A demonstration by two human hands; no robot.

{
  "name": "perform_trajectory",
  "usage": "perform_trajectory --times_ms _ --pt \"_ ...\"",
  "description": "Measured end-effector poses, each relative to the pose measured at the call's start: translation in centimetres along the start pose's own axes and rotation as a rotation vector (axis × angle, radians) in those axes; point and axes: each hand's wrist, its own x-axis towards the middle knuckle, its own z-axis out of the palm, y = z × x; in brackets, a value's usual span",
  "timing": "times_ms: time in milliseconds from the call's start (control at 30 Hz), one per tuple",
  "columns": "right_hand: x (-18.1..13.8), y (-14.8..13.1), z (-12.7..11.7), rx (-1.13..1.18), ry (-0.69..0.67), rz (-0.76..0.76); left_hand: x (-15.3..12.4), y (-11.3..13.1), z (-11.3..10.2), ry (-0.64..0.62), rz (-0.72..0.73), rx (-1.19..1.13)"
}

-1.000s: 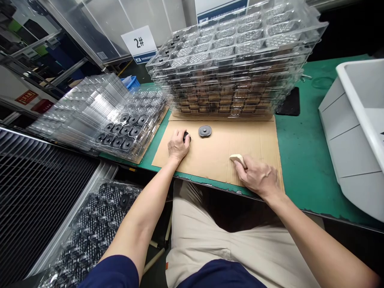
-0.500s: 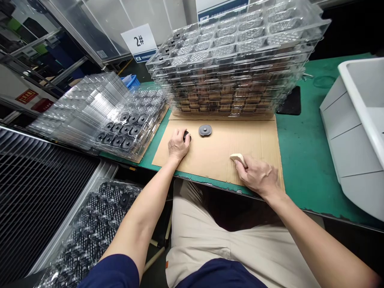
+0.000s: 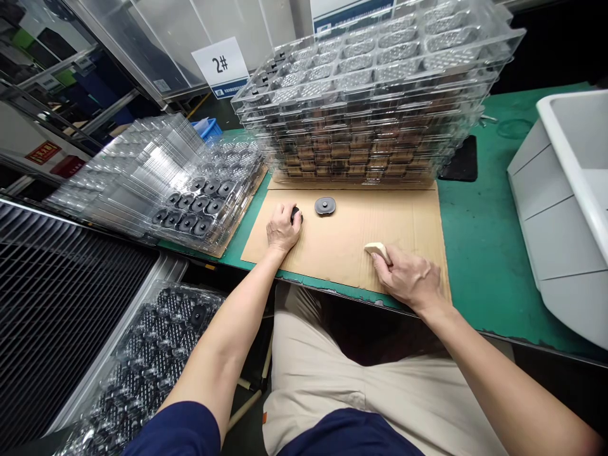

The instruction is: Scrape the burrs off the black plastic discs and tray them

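— What's furthest left?
— A clear plastic tray (image 3: 240, 202) of black discs (image 3: 199, 204), then the left hand (image 3: 284, 228), cupped over a dark piece (image 3: 296, 215) that's mostly hidden beneath it.
— And the right hand (image 3: 406, 278)?
— Well apart from the left, pinching a cream sponge (image 3: 376, 251) on the cardboard sheet (image 3: 370, 221). A black disc (image 3: 325, 205) lies flat between them, nearer the left hand.

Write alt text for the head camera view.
Two hands work on a cardboard sheet on a green bench: the left hand covers a black part, and the right hand grips a pale block. A black disc lies near the left hand, below a tall stack of clear trays.
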Motion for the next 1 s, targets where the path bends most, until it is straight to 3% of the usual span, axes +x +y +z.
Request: perform_trajectory --times_ms 1000 --pt "-0.04 0.08 0.05 -0.016 -0.001 -0.003 0.10 -0.05 0.06 -0.017 0.025 0.017"
